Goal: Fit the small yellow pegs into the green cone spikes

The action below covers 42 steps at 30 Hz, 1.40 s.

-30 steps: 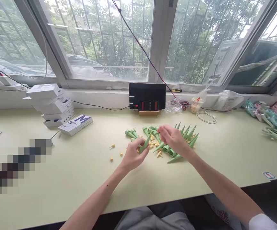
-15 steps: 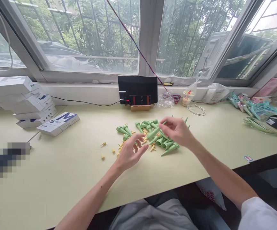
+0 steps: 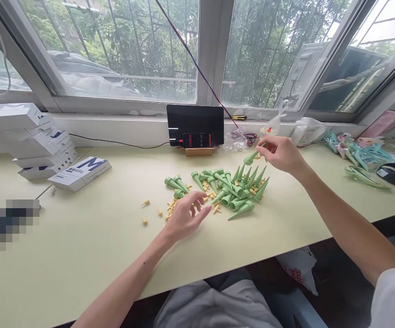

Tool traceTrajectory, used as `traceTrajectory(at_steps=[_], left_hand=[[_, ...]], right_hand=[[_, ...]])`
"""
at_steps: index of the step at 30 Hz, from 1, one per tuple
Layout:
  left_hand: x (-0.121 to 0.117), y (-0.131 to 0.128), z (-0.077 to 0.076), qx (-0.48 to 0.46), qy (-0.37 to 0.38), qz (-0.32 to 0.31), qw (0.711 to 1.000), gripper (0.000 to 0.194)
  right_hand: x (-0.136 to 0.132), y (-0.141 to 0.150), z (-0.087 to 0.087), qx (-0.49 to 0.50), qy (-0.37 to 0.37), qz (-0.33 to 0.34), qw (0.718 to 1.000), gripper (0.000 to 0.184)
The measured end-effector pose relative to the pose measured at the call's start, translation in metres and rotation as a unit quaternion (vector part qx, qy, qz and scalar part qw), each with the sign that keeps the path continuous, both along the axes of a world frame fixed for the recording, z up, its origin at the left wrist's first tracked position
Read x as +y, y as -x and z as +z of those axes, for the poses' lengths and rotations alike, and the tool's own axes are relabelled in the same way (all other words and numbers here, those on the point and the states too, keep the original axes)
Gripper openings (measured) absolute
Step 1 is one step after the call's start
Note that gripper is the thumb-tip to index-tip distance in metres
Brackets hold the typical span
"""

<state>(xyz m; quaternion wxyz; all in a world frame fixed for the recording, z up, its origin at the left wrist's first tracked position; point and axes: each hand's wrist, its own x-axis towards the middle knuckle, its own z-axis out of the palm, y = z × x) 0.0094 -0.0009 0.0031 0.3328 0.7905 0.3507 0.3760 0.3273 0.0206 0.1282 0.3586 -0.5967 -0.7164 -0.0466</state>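
My right hand point(image 3: 281, 152) pinches a green plastic watering spike point(image 3: 251, 158) by its narrow end, above the back right of the pile. The spike's wide ribbed end points down and left. Below it, several green spikes stand upright on their wide ends, tips up, and others lie on their sides, like the front green spike point(image 3: 241, 210). My left hand point(image 3: 187, 213) hovers low at the front left of the pile, fingers loosely curled and thumb apart, with nothing in it. Small yellow plastic pieces point(image 3: 217, 208) lie among and beside the spikes, partly hidden by my left hand.
A phone point(image 3: 198, 140) leans on a stand before a black tablet point(image 3: 195, 123). White boxes point(image 3: 29, 136) are stacked at the left, with one box point(image 3: 80, 173) lying apart. A cup point(image 3: 267, 130), cables and bagged items line the back right of the table point(image 3: 91, 241).
My right hand has moved right and away from me, carrying the green watering spike from over the pile's middle to its back right. My left hand has stayed nearly still.
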Motion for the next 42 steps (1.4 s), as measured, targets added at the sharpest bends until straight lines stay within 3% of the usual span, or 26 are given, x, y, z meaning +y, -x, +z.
traceTrajectory(at_steps=[3,5,10,14,20,29,42], left_hand=[[0.0,0.0,-0.001,0.001,-0.003,-0.001,1.0,0.025],[0.0,0.0,-0.001,0.003,-0.006,-0.001,1.0,0.024],[0.001,0.0,-0.001,0.009,-0.005,0.006,1.0,0.022],[0.001,-0.001,-0.002,0.016,-0.005,0.008,1.0,0.022],[0.001,-0.001,-0.004,0.027,-0.011,0.008,1.0,0.022],[0.001,0.0,-0.003,0.038,-0.021,-0.003,0.999,0.019],[-0.001,0.002,-0.004,0.056,-0.024,0.01,0.998,0.017]], right_hand=[[0.015,0.005,0.0,-0.007,-0.045,-0.001,0.999,0.018],[0.029,0.008,-0.002,-0.027,-0.035,0.001,0.999,0.017],[0.069,0.009,-0.024,-0.082,0.066,0.037,0.994,0.015],[0.086,0.01,-0.039,-0.129,0.132,0.051,0.982,0.017],[0.09,0.013,-0.039,-0.179,0.19,0.052,0.964,0.019],[0.092,0.011,-0.043,-0.194,0.215,0.054,0.956,0.021],[0.094,0.016,-0.051,-0.198,0.188,0.068,0.96,0.023]])
